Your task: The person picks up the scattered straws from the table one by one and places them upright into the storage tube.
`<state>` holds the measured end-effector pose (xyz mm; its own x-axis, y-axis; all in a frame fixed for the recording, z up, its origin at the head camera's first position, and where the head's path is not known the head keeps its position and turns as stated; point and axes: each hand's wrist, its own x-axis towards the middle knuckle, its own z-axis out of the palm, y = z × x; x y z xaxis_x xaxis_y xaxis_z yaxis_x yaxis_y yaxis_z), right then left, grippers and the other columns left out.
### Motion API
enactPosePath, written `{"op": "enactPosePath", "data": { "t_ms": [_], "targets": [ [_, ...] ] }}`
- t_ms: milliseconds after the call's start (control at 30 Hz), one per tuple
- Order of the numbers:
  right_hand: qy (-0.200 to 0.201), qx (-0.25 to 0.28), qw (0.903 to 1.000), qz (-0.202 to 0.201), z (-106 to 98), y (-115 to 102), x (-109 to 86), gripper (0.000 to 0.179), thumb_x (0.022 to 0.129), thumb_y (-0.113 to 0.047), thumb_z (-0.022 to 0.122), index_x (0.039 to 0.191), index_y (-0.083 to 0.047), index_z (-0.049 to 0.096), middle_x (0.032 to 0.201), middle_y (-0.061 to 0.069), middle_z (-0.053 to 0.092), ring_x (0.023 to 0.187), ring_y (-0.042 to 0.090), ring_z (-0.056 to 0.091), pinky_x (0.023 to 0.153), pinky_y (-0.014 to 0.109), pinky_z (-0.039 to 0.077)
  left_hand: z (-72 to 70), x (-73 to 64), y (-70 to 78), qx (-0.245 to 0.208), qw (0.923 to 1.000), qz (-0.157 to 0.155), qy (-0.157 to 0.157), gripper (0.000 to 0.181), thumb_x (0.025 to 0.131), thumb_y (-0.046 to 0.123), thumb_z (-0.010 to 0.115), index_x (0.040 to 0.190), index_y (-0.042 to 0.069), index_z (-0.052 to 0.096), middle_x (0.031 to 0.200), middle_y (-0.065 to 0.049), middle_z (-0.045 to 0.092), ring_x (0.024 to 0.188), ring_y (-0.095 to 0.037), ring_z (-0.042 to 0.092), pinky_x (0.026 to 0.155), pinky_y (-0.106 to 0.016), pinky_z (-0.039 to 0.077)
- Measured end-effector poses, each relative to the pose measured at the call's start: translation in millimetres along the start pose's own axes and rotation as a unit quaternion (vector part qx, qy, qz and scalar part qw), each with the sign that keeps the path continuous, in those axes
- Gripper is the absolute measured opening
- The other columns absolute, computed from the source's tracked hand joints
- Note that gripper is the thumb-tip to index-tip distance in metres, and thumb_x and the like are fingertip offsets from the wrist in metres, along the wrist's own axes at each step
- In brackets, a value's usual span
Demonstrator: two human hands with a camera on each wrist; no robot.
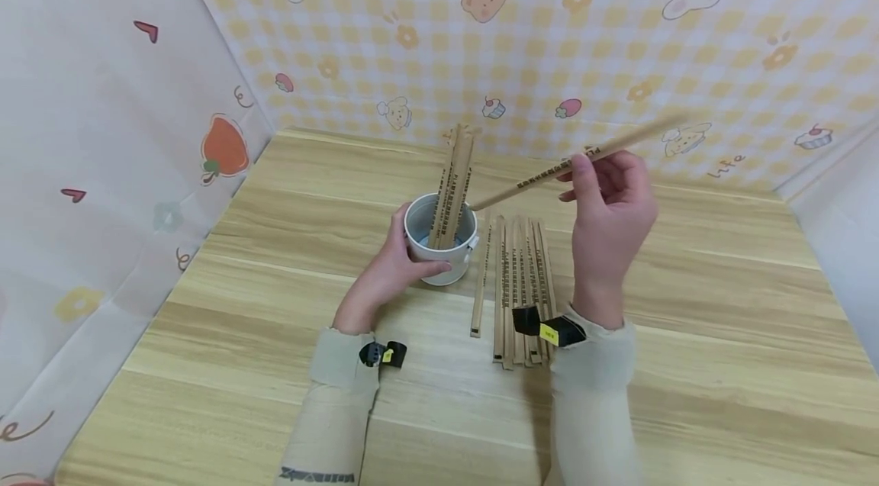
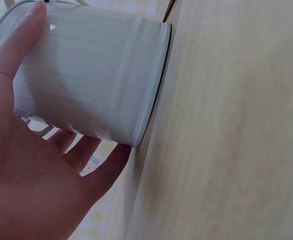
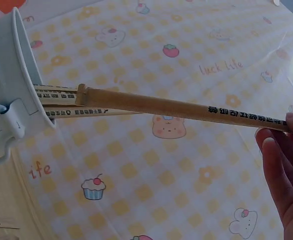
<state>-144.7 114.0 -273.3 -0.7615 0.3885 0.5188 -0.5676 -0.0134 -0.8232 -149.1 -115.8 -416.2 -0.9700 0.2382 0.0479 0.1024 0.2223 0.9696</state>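
My left hand point(image 1: 394, 265) holds a small white metal bucket point(image 1: 462, 263) from its left side, thumb across the front and fingers behind it. In the left wrist view the bucket point(image 2: 91, 75) is upright on the wooden table. Several straws in brown paper wrappers point(image 1: 455, 181) stand in it, leaning toward the back. Between thumb and fingers, my right hand point(image 1: 614, 200) pinches another paper-wrapped straw point(image 1: 549, 175) by its middle, up in the air. This straw slants down to the left, its lower end close to the bucket's rim. Dark printing shows on the held straw point(image 3: 186, 110) in the right wrist view.
Several more wrapped straws point(image 1: 518, 295) lie side by side on the wooden table point(image 1: 721, 333), right of the bucket. A single straw point(image 1: 478, 295) lies slightly apart, nearer the bucket. A yellow checked cloth point(image 1: 426, 36) hangs behind the table, with a white patterned sheet point(image 1: 103, 127) at the left.
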Motion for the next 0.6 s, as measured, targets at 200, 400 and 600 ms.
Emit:
{"op": "enactPosePath", "data": {
  "t_ms": [200,400,600],
  "targets": [
    [-0.038,-0.047,0.9981,0.014,9,5,-5.6,0.02,0.08,-0.012,0.066,0.092,0.002,0.06,0.086,0.015,0.061,0.071,0.022,0.059,0.054,0.023,0.049,-0.7,0.1,0.4,-0.007,1.0,0.007,-0.002,0.106,0.06,0.023,0.082,0.134,0.04,0.009,0.135,0.005,0.027,0.122,-0.018,0.03,0.1,-0.041,0.028],
    [-0.081,-0.118,0.9897,0.007,17,15,-12.4,0.024,0.083,-0.017,0.064,0.094,0.003,0.059,0.081,0.009,0.062,0.071,0.019,0.06,0.055,0.026,0.05,-0.5,-2.8,10.2,-0.015,0.9998,0.009,-0.01,0.105,0.063,0.017,0.081,0.137,0.032,0.008,0.137,-0.001,0.026,0.123,-0.024,0.03,0.1,-0.043,0.028],
    [-0.118,-0.158,0.9804,0.006,23,29,-18.3,0.024,0.084,-0.018,0.062,0.095,0.003,0.06,0.082,0.008,0.063,0.069,0.012,0.06,0.055,0.025,0.05,-0.6,-8.8,30.3,-0.007,0.9999,-0.003,-0.013,0.102,0.066,0.01,0.079,0.139,0.021,0.008,0.137,-0.007,0.025,0.124,-0.028,0.028,0.1,-0.042,0.027]
  ]
}}
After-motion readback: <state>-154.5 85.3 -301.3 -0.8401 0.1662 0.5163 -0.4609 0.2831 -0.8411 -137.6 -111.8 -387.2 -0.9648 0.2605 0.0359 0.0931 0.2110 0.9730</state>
